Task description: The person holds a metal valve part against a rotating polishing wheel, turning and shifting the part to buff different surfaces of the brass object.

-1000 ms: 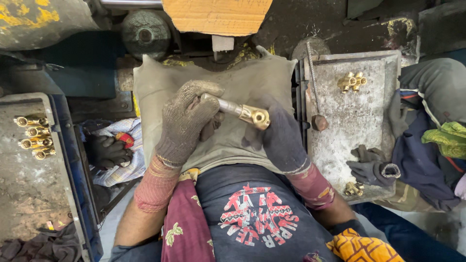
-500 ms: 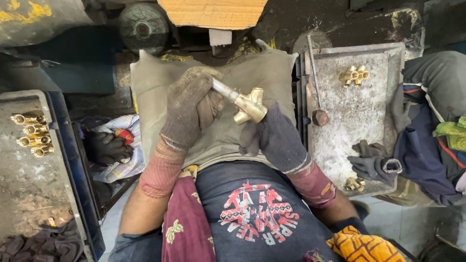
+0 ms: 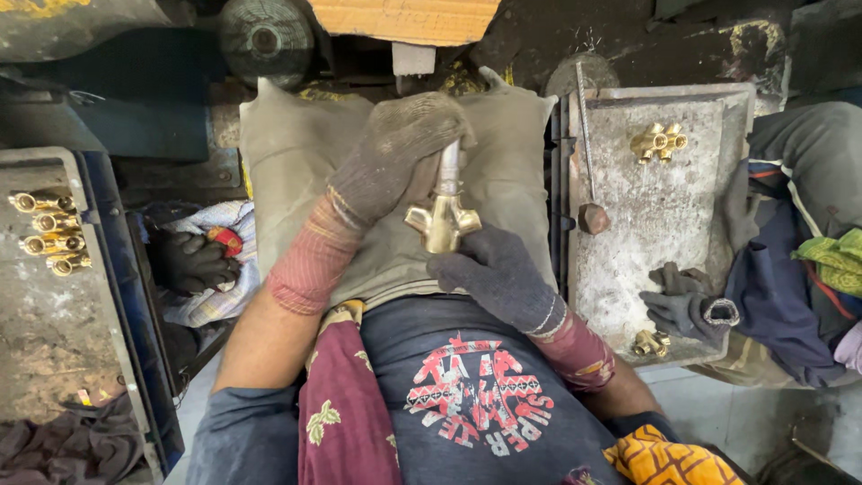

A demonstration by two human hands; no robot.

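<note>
Grey padded cloth [image 3: 296,153] covers the lap, centre frame, under both hands. Right of it, a scuffed grey metal tray [image 3: 646,216]; left of it, a second flat metal tray [image 3: 54,323] in a blue frame.

Left hand [image 3: 395,157], in a dirty grey knit glove with a pink cuff, comes in from lower left. Fingers are curled shut round the upper end of the brass valve fitting [image 3: 442,216]; fingertips hidden behind the stem.

Right hand [image 3: 494,274], dark knit glove with striped cuff, sits just below the fitting, fingers bunched under its lower body and touching it. Whether it grips or only props, cannot tell.

Fitting: polished yellow brass body with a short cross branch left and right, plus a duller silver-grey stem on top. Long axis runs near vertical in frame: stem end points away from the person into the left glove, brass end points back toward the torso. Held up over the middle of the cloth, between the two gloves.

Small stuff:
- Spare pair of dark gloves [image 3: 687,301] on the right tray's near edge.
- Thin rod with a knob end [image 3: 588,180] along that tray's left side.
- Row of brass fittings [image 3: 49,233] on the left tray.
- Brass cluster [image 3: 658,142] at the right tray's far end.
- One small brass piece [image 3: 648,342] at its near end.
</note>
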